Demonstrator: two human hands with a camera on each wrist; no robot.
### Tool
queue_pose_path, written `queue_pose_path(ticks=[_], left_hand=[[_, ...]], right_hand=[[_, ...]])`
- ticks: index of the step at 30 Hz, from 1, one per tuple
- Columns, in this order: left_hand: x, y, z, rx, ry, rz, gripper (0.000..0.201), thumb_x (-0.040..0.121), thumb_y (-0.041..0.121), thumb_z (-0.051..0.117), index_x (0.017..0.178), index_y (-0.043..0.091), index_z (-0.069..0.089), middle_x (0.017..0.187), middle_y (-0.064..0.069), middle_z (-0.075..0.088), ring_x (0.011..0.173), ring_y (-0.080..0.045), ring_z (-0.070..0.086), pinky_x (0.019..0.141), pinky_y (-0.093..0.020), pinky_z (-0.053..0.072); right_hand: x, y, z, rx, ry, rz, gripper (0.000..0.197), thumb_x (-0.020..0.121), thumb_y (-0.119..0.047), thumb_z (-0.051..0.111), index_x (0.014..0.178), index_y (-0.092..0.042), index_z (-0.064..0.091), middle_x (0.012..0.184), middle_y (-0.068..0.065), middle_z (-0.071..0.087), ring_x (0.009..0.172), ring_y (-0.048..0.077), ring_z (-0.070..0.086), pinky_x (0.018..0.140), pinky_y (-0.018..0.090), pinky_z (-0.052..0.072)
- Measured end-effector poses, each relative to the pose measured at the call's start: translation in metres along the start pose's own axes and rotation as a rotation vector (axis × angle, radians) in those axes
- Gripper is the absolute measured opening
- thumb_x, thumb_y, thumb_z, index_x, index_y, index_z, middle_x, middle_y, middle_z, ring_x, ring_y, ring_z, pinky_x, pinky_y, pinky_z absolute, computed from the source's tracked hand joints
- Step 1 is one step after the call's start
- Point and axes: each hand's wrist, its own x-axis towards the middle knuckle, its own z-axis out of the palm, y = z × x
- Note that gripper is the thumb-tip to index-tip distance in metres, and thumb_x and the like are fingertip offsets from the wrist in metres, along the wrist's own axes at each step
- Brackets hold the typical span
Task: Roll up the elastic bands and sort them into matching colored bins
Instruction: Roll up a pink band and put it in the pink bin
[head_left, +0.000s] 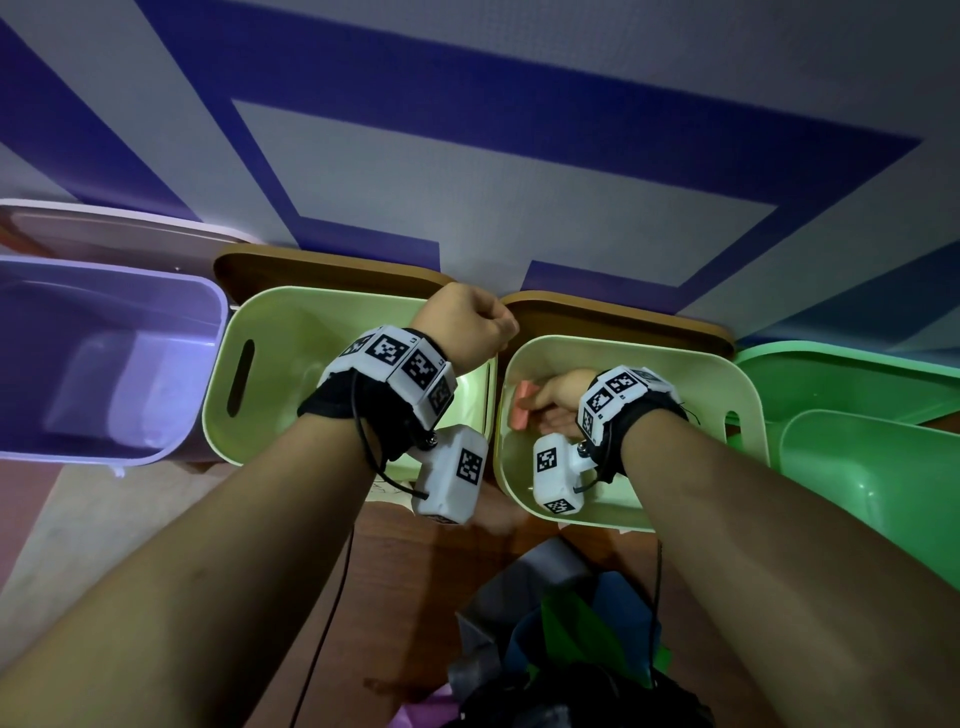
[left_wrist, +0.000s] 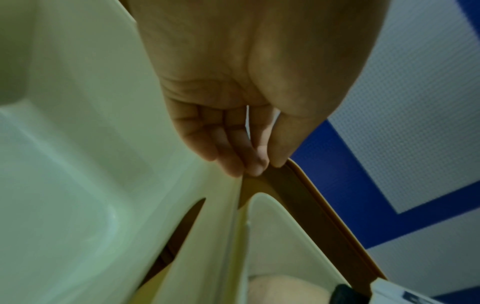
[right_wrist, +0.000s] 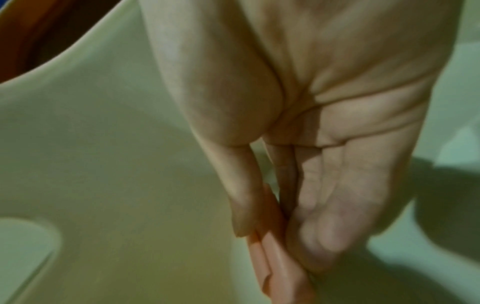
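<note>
A salmon-pink rolled band (head_left: 521, 411) (right_wrist: 272, 259) is pinched between the thumb and fingers of my right hand (head_left: 537, 410) (right_wrist: 275, 240), low inside the right pale yellow-green bin (head_left: 727, 371). My left hand (head_left: 496, 332) (left_wrist: 265, 167) is over the far right corner of the left pale green bin (head_left: 228, 415). Its thumb and fingertips pinch the corner of the brown lid (head_left: 623, 314) (left_wrist: 306, 201) standing behind the right bin. A heap of unrolled bands (head_left: 566, 644), grey, blue, green and pink, lies near me on the wooden table.
A purple bin (head_left: 104, 291) stands at far left with a pink lid behind it. A green bin (head_left: 857, 467) and its lid stand at far right. Another brown lid (head_left: 322, 270) leans behind the left pale bin. A grey and blue patterned wall is close behind.
</note>
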Motion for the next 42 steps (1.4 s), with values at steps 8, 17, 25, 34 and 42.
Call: queue_pose_path(ticks=[8,17,25,34,42], left_hand=[[-0.006,0.002,-0.002,-0.001,0.001,-0.008,0.021,0.093,0.02,0.059,0.073,0.021,0.065,0.078,-0.001,0.068,0.075,-0.014,0.062,0.083,-0.031,0.052],[-0.008,0.003,-0.002,-0.006,0.007,-0.013,0.023,0.094,0.02,0.059,0.071,0.024,0.064,0.076,0.003,0.067,0.075,-0.012,0.061,0.084,-0.032,0.052],[-0.009,0.005,-0.002,0.005,0.007,-0.022,0.021,0.094,0.02,0.058,0.074,0.022,0.064,0.08,0.0,0.068,0.078,-0.013,0.063,0.081,-0.032,0.051],[-0.021,0.011,-0.005,0.05,0.032,-0.032,0.021,0.094,0.021,0.057,0.074,0.019,0.064,0.084,-0.005,0.069,0.078,-0.017,0.063,0.074,-0.03,0.051],[-0.06,0.033,-0.006,0.037,0.126,-0.016,0.011,0.093,0.024,0.06,0.084,0.02,0.065,0.092,-0.006,0.07,0.088,-0.021,0.066,0.077,-0.03,0.052]], right_hand=[[-0.002,0.001,-0.001,-0.033,-0.007,0.019,0.018,0.095,-0.004,0.049,0.083,-0.007,0.061,0.04,0.004,0.054,0.04,0.018,0.051,0.042,0.022,0.038],[0.003,-0.001,-0.004,-0.062,0.055,0.029,0.013,0.094,-0.005,0.049,0.096,-0.001,0.061,0.049,0.008,0.057,0.056,0.023,0.058,0.055,0.03,0.052],[0.002,-0.002,-0.009,-0.123,0.047,0.04,0.014,0.094,-0.008,0.049,0.093,0.0,0.06,0.094,0.021,0.068,0.068,0.027,0.061,0.035,0.02,0.04],[-0.025,-0.007,-0.021,-0.188,0.022,0.031,0.018,0.094,-0.018,0.057,0.08,-0.006,0.058,0.083,0.013,0.068,0.064,0.021,0.064,0.028,0.016,0.034],[-0.074,-0.013,-0.026,-0.197,0.142,-0.131,0.017,0.097,-0.015,0.049,0.086,-0.006,0.058,0.07,0.008,0.068,0.053,0.017,0.066,0.05,0.024,0.05]])
